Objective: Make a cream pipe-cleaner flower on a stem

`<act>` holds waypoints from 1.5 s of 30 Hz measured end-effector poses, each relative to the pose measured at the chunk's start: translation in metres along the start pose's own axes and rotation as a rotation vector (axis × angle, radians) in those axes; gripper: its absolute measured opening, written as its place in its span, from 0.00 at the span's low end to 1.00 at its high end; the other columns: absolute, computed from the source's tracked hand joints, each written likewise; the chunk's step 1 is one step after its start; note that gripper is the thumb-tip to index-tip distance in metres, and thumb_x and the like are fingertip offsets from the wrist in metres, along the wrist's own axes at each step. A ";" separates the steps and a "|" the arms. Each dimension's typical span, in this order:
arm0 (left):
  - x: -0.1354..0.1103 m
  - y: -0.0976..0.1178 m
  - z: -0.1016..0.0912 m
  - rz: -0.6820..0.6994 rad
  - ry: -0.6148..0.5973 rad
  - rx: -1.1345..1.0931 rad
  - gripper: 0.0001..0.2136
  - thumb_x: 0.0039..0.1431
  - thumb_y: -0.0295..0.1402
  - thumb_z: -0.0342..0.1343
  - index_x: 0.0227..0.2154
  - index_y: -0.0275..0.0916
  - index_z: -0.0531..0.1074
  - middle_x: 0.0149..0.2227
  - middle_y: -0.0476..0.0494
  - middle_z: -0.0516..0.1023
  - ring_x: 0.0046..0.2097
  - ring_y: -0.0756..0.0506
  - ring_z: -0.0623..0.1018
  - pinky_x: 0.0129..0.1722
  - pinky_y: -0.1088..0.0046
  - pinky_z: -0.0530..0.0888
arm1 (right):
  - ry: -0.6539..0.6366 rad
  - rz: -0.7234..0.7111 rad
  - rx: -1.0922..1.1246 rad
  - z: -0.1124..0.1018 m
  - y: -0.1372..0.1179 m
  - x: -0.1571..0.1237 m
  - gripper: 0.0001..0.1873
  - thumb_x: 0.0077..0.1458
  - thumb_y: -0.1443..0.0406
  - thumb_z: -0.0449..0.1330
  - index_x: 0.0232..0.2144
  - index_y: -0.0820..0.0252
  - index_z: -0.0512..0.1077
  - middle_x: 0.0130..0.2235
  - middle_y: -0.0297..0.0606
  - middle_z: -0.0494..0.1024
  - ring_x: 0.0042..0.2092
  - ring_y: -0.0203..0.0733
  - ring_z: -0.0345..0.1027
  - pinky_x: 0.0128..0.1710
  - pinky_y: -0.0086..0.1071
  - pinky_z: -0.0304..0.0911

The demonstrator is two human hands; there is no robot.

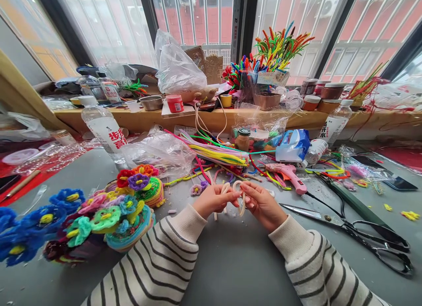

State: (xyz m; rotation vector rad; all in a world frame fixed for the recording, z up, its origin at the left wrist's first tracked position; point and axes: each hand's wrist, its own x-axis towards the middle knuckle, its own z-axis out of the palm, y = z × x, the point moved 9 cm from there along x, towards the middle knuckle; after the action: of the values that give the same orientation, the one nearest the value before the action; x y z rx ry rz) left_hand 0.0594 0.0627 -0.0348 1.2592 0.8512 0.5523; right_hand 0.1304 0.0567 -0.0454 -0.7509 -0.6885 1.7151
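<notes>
My left hand [217, 199] and my right hand [262, 205] meet over the grey table, fingertips close together. Both are closed on a cream pipe cleaner [242, 209] bent into loops, with loose ends hanging below and rising above the left fingers. To the left sit several pipe-cleaner flowers, among them a blue flower [46, 219] and a green flower [106, 218]. Large black-handled scissors [329, 219] lie just right of my right hand. Beyond it is a pink glue gun [290, 174] with a black cord.
A bundle of coloured pipe cleaners [217, 152] lies behind my hands beside a clear plastic bag [158, 152]. Water bottles stand at the left [105, 130] and right [336, 121]. A wooden ledge [138, 119] under the windows carries tubs and more pipe cleaners [277, 51].
</notes>
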 end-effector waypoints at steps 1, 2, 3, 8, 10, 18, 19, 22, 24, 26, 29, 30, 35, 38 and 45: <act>0.000 -0.001 0.000 -0.005 -0.006 0.012 0.12 0.42 0.39 0.53 0.19 0.32 0.63 0.13 0.57 0.61 0.13 0.61 0.50 0.13 0.80 0.43 | 0.000 -0.010 0.006 0.000 -0.001 0.000 0.06 0.40 0.66 0.60 0.24 0.63 0.69 0.19 0.27 0.66 0.17 0.20 0.54 0.14 0.14 0.50; 0.000 -0.002 0.000 -0.012 -0.006 0.024 0.12 0.41 0.39 0.53 0.19 0.32 0.63 0.12 0.57 0.58 0.13 0.61 0.49 0.13 0.80 0.43 | 0.000 -0.021 0.009 0.000 -0.002 0.000 0.06 0.40 0.66 0.60 0.24 0.63 0.68 0.19 0.27 0.67 0.18 0.21 0.55 0.15 0.14 0.51; 0.000 -0.003 0.000 -0.017 -0.001 0.036 0.13 0.41 0.39 0.54 0.18 0.32 0.63 0.11 0.58 0.56 0.13 0.61 0.49 0.13 0.80 0.43 | 0.000 -0.030 0.011 0.000 -0.003 0.000 0.05 0.40 0.66 0.60 0.24 0.63 0.68 0.19 0.27 0.67 0.18 0.21 0.56 0.15 0.14 0.52; 0.000 -0.005 -0.001 -0.035 0.010 0.090 0.14 0.40 0.41 0.54 0.19 0.33 0.64 0.10 0.60 0.50 0.13 0.60 0.48 0.13 0.80 0.43 | 0.020 -0.022 0.020 -0.002 -0.003 0.000 0.06 0.39 0.66 0.61 0.24 0.62 0.68 0.20 0.28 0.67 0.19 0.22 0.57 0.16 0.14 0.55; 0.000 -0.004 -0.001 -0.022 0.006 0.105 0.14 0.40 0.41 0.53 0.19 0.33 0.64 0.11 0.58 0.55 0.13 0.60 0.48 0.13 0.80 0.43 | 0.037 -0.011 0.030 -0.004 -0.001 0.000 0.06 0.38 0.67 0.61 0.24 0.62 0.68 0.21 0.28 0.67 0.19 0.22 0.58 0.17 0.14 0.57; -0.002 -0.008 0.000 -0.070 0.001 0.191 0.17 0.37 0.45 0.54 0.16 0.33 0.64 0.09 0.59 0.48 0.14 0.59 0.48 0.14 0.79 0.44 | 0.060 -0.004 -0.025 -0.005 -0.001 -0.001 0.06 0.38 0.67 0.61 0.24 0.61 0.68 0.28 0.32 0.69 0.21 0.24 0.60 0.20 0.17 0.60; -0.003 -0.007 0.002 -0.072 -0.020 0.187 0.17 0.38 0.45 0.53 0.17 0.32 0.65 0.09 0.59 0.48 0.14 0.59 0.48 0.14 0.79 0.44 | 0.048 -0.005 -0.039 -0.004 -0.001 -0.002 0.06 0.38 0.66 0.60 0.24 0.62 0.68 0.31 0.32 0.69 0.21 0.23 0.60 0.19 0.18 0.60; -0.005 -0.005 0.011 -0.077 -0.100 0.142 0.18 0.41 0.45 0.51 0.21 0.32 0.68 0.09 0.59 0.50 0.13 0.58 0.47 0.14 0.79 0.44 | -0.034 -0.017 -0.068 0.005 -0.003 -0.004 0.06 0.41 0.65 0.59 0.22 0.62 0.66 0.35 0.34 0.69 0.20 0.24 0.58 0.17 0.21 0.58; -0.006 -0.005 0.015 -0.076 -0.134 0.120 0.17 0.41 0.44 0.50 0.22 0.31 0.69 0.09 0.58 0.51 0.14 0.58 0.47 0.14 0.78 0.44 | -0.101 -0.021 -0.074 0.012 -0.004 -0.005 0.08 0.42 0.64 0.57 0.19 0.62 0.63 0.35 0.35 0.69 0.22 0.27 0.60 0.17 0.23 0.56; -0.006 -0.005 0.015 -0.079 -0.135 0.116 0.17 0.41 0.44 0.51 0.21 0.31 0.69 0.09 0.58 0.50 0.14 0.59 0.47 0.14 0.78 0.43 | -0.134 -0.022 -0.084 0.015 -0.005 -0.006 0.09 0.42 0.64 0.57 0.17 0.62 0.61 0.33 0.37 0.70 0.27 0.32 0.62 0.19 0.24 0.56; -0.007 -0.008 0.013 -0.100 -0.120 0.116 0.17 0.40 0.44 0.52 0.18 0.32 0.68 0.09 0.59 0.47 0.14 0.58 0.46 0.15 0.77 0.43 | -0.103 -0.024 -0.093 0.013 -0.005 -0.006 0.10 0.41 0.63 0.58 0.18 0.61 0.61 0.29 0.34 0.70 0.27 0.32 0.61 0.22 0.25 0.55; -0.007 -0.009 0.012 -0.105 -0.114 0.114 0.16 0.39 0.44 0.52 0.17 0.32 0.67 0.09 0.59 0.46 0.14 0.58 0.46 0.15 0.77 0.43 | -0.088 -0.026 -0.090 0.012 -0.005 -0.006 0.09 0.40 0.63 0.58 0.19 0.61 0.61 0.27 0.33 0.70 0.24 0.31 0.60 0.22 0.25 0.55; -0.008 -0.008 0.016 -0.109 -0.150 0.087 0.16 0.41 0.43 0.52 0.21 0.32 0.68 0.08 0.60 0.47 0.13 0.58 0.47 0.14 0.78 0.44 | -0.096 -0.046 -0.080 0.014 -0.008 -0.007 0.11 0.40 0.63 0.59 0.20 0.60 0.59 0.26 0.28 0.69 0.17 0.23 0.49 0.19 0.24 0.52; -0.008 -0.006 0.020 -0.089 -0.194 0.061 0.16 0.44 0.42 0.50 0.24 0.31 0.69 0.11 0.56 0.58 0.13 0.59 0.49 0.13 0.78 0.44 | -0.120 -0.046 -0.106 0.017 -0.009 -0.008 0.10 0.41 0.63 0.58 0.21 0.60 0.59 0.30 0.29 0.69 0.16 0.23 0.48 0.17 0.23 0.51; -0.008 -0.003 0.019 -0.059 -0.186 0.073 0.13 0.43 0.38 0.52 0.26 0.32 0.71 0.23 0.48 0.70 0.13 0.61 0.50 0.13 0.78 0.44 | -0.097 -0.105 -0.146 0.012 -0.012 -0.006 0.09 0.42 0.64 0.58 0.21 0.60 0.60 0.34 0.32 0.70 0.20 0.24 0.55 0.22 0.24 0.54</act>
State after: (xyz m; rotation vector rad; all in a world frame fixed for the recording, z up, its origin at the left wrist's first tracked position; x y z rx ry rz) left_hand 0.0696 0.0449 -0.0348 1.3253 0.7552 0.3537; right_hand 0.1293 0.0527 -0.0277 -0.7224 -0.9129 1.6267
